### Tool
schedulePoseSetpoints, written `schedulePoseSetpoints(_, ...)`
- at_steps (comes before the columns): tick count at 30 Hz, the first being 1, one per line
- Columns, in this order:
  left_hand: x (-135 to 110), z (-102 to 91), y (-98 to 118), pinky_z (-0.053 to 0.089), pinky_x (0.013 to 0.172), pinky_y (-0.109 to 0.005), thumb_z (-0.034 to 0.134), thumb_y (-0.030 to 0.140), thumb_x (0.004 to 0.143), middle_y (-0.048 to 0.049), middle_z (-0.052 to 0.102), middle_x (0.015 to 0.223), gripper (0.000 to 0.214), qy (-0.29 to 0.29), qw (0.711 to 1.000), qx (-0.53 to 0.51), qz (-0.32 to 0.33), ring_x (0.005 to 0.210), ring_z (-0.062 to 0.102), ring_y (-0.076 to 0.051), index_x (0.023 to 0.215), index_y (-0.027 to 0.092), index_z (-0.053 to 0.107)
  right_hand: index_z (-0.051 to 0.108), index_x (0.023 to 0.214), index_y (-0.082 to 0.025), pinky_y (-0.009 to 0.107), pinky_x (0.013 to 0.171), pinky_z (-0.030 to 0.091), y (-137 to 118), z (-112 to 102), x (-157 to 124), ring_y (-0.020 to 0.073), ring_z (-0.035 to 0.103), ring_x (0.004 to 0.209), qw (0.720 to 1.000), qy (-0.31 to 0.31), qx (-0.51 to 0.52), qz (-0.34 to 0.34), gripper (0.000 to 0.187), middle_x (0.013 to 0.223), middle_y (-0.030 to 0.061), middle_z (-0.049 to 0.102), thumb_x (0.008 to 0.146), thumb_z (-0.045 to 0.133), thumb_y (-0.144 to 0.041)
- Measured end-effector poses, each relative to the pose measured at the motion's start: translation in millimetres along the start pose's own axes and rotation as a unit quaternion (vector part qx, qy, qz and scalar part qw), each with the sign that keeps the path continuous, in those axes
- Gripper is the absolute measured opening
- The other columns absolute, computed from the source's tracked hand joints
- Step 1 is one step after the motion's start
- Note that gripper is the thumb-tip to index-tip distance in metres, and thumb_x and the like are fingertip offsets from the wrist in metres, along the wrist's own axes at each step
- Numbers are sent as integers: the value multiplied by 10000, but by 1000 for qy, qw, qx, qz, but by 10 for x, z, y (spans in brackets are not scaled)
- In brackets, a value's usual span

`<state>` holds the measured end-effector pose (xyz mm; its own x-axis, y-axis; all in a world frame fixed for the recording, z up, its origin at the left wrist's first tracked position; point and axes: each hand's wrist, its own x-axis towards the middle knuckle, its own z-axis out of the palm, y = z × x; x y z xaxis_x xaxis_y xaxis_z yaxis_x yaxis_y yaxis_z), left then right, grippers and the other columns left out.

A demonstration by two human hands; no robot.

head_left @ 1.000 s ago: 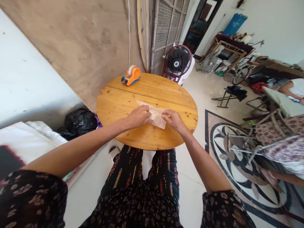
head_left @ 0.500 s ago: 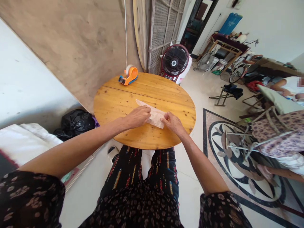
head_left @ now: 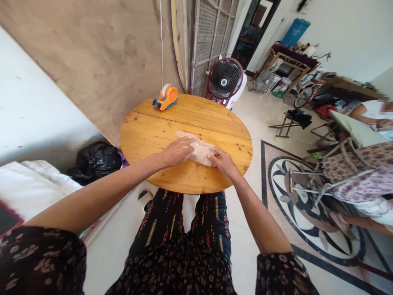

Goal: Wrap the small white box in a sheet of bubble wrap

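No lettering could be read; the pale marks (head_left: 297,31) on the blue container (head_left: 290,40), upper right, were illegible.

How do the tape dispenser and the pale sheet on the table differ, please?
The sheet is pale and thin; the dispenser is bulkier and mostly bright orange. The left hand and right hand touch the sheet, while the dispenser stands untouched near the far edge. Both are on the wooden table.
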<state>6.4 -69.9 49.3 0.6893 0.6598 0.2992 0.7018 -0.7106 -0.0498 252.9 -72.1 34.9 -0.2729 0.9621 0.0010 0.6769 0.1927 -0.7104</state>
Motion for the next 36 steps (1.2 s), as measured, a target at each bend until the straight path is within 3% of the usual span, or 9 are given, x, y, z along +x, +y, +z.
schedulePoseSetpoints(5,-1,-5,5,480,1031,-438,512,133,920,-188,552,1409,234,-12,1000,-9,-11,1219,579,-298,890,109,743,671,1189,-204,351,853,512,23,59,69,229,648,973,998,30,26,-43,426,1164,88,697,838,628,-441)
schedulePoseSetpoints(7,7,-25,7,482,1033,-428,509,133,920,-167,526,1447,237,-20,999,-19,-16,1232,571,-287,876,116,741,661,1201,-208,342,839,516,36,80,96,224,645,980,997,23,58,-42,440,1206,85,683,833,626,-447)
schedulePoseSetpoints(11,44,-89,0,490,1026,-393,507,112,899,-119,510,1476,236,-47,998,-29,-11,1261,551,-273,829,126,733,673,1076,-206,283,667,493,31,97,110,175,617,746,991,-15,133,-4,387,915,33,700,810,616,-481)
schedulePoseSetpoints(16,115,-179,-22,516,975,-371,519,128,877,-98,521,1471,226,-75,997,-16,5,1226,577,-276,839,136,741,555,694,-204,251,553,380,-33,84,96,125,458,556,988,-3,155,20,361,597,-32,509,783,557,-554)
schedulePoseSetpoints(23,156,-233,-40,510,983,-348,521,157,876,-43,455,1533,230,-87,996,-22,10,1264,560,-263,847,158,749,510,624,-200,248,577,339,8,164,187,115,427,574,991,53,121,-24,302,601,-39,461,796,534,-447)
schedulePoseSetpoints(28,154,-209,-62,524,966,-358,524,165,860,-41,432,1548,225,-86,996,-24,9,1282,554,-279,839,157,749,522,620,-199,245,598,345,79,214,240,125,455,608,995,72,71,-17,290,607,-35,489,798,529,-428)
schedulePoseSetpoints(36,174,-251,-57,482,1039,-340,550,142,823,-34,402,1567,202,-92,995,-39,4,1336,515,-254,829,166,751,527,705,-218,252,606,403,60,247,256,141,502,627,994,103,44,10,93,664,-26,558,715,544,-309)
